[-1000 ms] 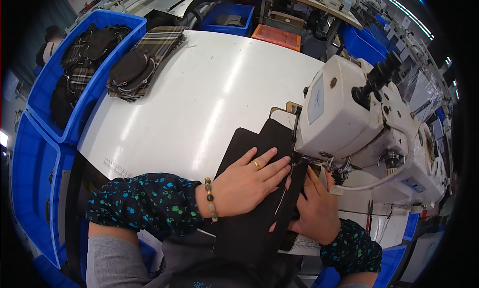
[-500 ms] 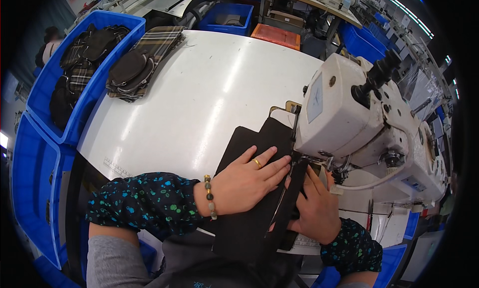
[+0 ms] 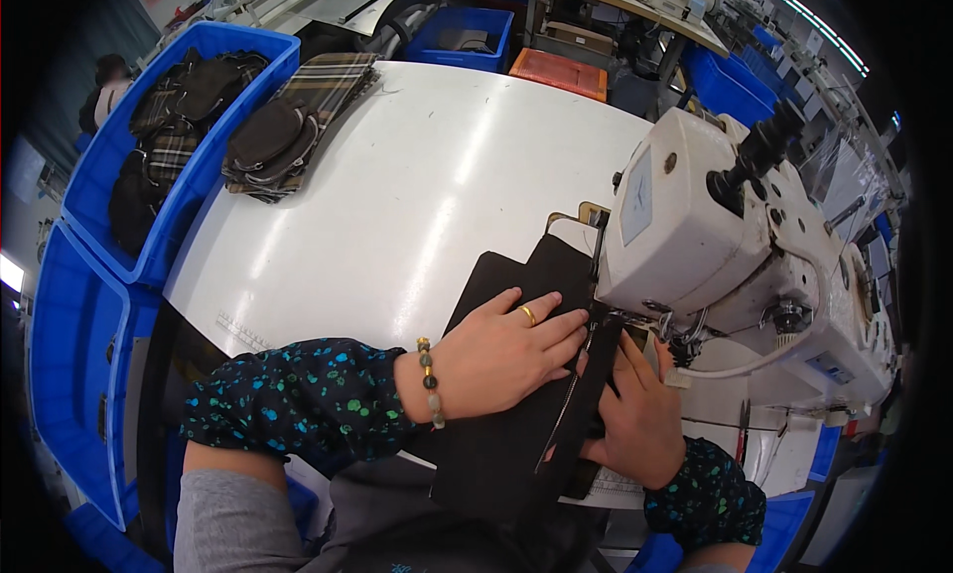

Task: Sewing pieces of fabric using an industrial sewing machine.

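Observation:
A black fabric piece [image 3: 496, 375] with a stepped far edge lies at the sewing machine [image 3: 685, 206], its far right corner beside the needle area. My left hand [image 3: 501, 355] rests flat on it, fingers stretched toward the machine. Along its right side runs a narrow black strip [image 3: 584, 389], with what looks like a zipper line beside it. My right hand [image 3: 640, 409] holds this strip side. Its thumb and one finger pass beneath the strip, and their tips show on the left of it; other fingers reach toward the presser foot, which is mostly hidden.
On the white table [image 3: 397, 166] lies a stack of plaid fabric with dark pouches [image 3: 273, 141]. Blue bins [image 3: 84, 325] stand along the left, one holding similar pieces. Right of my right hand is a slim red-and-dark tool [image 3: 744, 429]. An orange crate [image 3: 559, 74] sits beyond the table.
The whole view has shifted slightly, so everything sits a little further right. My left hand has edged slightly forward on the fabric; the right hand keeps its hold.

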